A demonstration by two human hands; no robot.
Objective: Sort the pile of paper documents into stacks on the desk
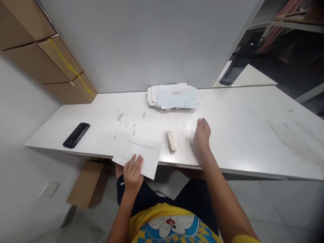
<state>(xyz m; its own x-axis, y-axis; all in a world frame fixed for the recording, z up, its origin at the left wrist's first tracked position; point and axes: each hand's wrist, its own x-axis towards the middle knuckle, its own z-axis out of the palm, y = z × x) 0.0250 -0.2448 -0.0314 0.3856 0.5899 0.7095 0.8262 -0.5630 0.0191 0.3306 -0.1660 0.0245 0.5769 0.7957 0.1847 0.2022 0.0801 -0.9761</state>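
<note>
Paper (152,158) overhangs the desk's (240,135) front edge; left hand (133,173) lies on it, fingers nearly straight, thumb hidden, cannot tell if pinching. Right hand (202,135) curled closed, blurred, contents cannot be told; broad desk surface runs to its right. Stapler (171,141) between hands, near front edge. Pile (177,96) at wall. Count: one stapler, one phone (76,135), one pile, sheets uncountable.

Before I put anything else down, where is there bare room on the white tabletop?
Bare patches: tabletop between the right hand and the stained area at far right; a smaller strip between the smartphone and the dark smudges. Crowded: the middle, with printed sheet, left hand, stapler and paper stack.
</note>
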